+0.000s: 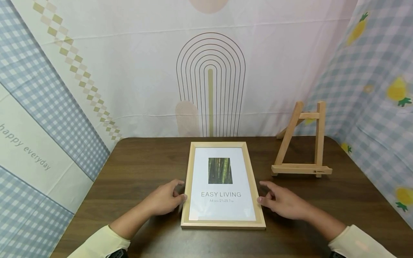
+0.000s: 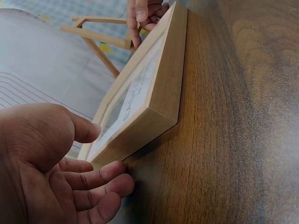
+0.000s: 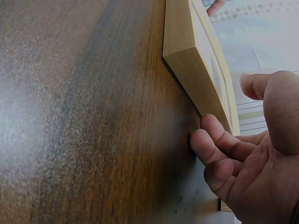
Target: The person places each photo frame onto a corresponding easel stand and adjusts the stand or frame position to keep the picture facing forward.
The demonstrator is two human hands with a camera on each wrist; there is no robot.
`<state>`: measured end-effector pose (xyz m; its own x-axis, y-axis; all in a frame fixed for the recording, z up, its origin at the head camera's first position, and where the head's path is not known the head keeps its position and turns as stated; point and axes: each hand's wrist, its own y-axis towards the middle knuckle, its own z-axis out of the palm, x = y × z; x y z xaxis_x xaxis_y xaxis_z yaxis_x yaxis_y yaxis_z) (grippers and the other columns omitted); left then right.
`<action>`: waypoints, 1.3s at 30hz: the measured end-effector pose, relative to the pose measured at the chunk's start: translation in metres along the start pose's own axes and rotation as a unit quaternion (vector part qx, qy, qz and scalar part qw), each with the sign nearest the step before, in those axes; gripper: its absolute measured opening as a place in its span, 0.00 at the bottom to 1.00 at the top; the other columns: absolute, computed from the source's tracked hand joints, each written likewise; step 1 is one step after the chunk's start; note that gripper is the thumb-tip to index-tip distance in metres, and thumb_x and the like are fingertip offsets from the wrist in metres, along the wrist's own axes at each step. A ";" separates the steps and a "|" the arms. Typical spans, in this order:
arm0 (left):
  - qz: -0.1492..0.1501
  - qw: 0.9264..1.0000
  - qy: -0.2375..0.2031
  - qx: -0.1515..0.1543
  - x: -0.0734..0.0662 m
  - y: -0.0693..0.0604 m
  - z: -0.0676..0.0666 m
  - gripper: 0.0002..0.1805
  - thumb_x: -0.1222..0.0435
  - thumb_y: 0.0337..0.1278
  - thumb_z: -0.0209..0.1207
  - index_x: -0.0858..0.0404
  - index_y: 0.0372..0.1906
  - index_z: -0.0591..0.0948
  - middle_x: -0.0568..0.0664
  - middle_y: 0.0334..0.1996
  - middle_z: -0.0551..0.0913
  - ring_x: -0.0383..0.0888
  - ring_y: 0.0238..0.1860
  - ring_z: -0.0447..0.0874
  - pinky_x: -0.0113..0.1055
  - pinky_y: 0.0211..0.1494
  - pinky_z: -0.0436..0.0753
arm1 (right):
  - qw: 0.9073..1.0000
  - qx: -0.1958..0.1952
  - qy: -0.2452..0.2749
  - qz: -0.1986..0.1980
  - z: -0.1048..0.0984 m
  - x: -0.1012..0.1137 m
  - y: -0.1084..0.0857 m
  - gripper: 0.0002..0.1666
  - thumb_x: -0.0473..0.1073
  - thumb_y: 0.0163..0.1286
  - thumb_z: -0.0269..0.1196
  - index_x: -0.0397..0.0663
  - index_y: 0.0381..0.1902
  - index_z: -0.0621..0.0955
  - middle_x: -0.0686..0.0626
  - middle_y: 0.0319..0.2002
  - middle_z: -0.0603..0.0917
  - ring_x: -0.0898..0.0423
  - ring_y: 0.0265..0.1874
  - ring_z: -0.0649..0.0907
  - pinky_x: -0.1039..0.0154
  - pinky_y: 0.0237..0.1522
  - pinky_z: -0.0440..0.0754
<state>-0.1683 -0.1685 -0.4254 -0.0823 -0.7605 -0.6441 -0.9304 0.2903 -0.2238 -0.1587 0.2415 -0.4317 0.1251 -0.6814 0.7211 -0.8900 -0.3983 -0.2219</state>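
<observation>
A light wooden picture frame (image 1: 223, 225) lies flat on the brown table, face up. Behind its glazing is a white sheet with a small bamboo picture (image 1: 220, 171) and the words EASY LIVING. The left hand (image 1: 166, 198) is at the frame's left side, thumb close to the edge and fingers loosely bent. At the opposite side is the right hand (image 1: 284, 201), its thumb near the edge. Both wrist views show the fingers beside the frame's side wall (image 2: 126, 142), not wrapped around it. Whether any fingertip touches the wood is hard to tell.
A small wooden easel (image 1: 301, 168) stands at the table's back right. Patterned cloth (image 1: 142, 71) hangs behind the table (image 1: 135, 165), with checked cloth on both sides. Black bands (image 1: 117, 253) show at the sleeve cuffs.
</observation>
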 end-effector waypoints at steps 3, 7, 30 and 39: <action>-0.002 1.000 0.003 -0.001 0.000 0.000 0.000 0.28 0.58 0.68 0.64 0.65 0.68 0.74 0.45 0.31 0.83 0.42 0.27 0.80 0.41 0.32 0.79 | 1.000 -0.001 -0.007 -0.003 0.000 0.000 0.001 0.46 0.57 0.76 0.62 0.31 0.76 0.60 0.50 0.31 0.80 0.53 0.24 0.79 0.60 0.25 0.77; -0.003 1.000 0.007 -0.004 -0.001 0.000 0.001 0.28 0.58 0.68 0.65 0.65 0.67 0.74 0.45 0.31 0.83 0.42 0.28 0.79 0.41 0.32 0.79 | 1.000 -0.001 -0.017 -0.009 0.000 0.001 0.002 0.47 0.57 0.75 0.63 0.30 0.75 0.61 0.51 0.32 0.80 0.54 0.25 0.79 0.61 0.26 0.78; -0.004 1.000 0.008 -0.015 -0.005 0.004 0.009 0.33 0.58 0.67 0.65 0.68 0.71 0.72 0.45 0.29 0.82 0.41 0.29 0.79 0.41 0.34 0.79 | 0.999 -0.012 -0.037 -0.009 0.010 0.002 0.014 0.45 0.52 0.70 0.69 0.29 0.72 0.65 0.53 0.33 0.80 0.57 0.26 0.77 0.64 0.26 0.76; 0.004 1.000 0.028 0.011 -0.008 0.002 0.009 0.36 0.58 0.69 0.63 0.65 0.76 0.66 0.46 0.28 0.78 0.44 0.29 0.76 0.43 0.35 0.76 | 0.999 -0.024 -0.004 -0.030 0.012 0.001 0.012 0.47 0.49 0.66 0.72 0.25 0.71 0.65 0.50 0.37 0.79 0.57 0.26 0.77 0.65 0.26 0.77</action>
<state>-0.1663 -0.1564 -0.4270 -0.1103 -0.7889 -0.6046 -0.9218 0.3086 -0.2345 -0.1639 0.2287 -0.4420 0.1826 -0.6616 0.7273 -0.9010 -0.4086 -0.1455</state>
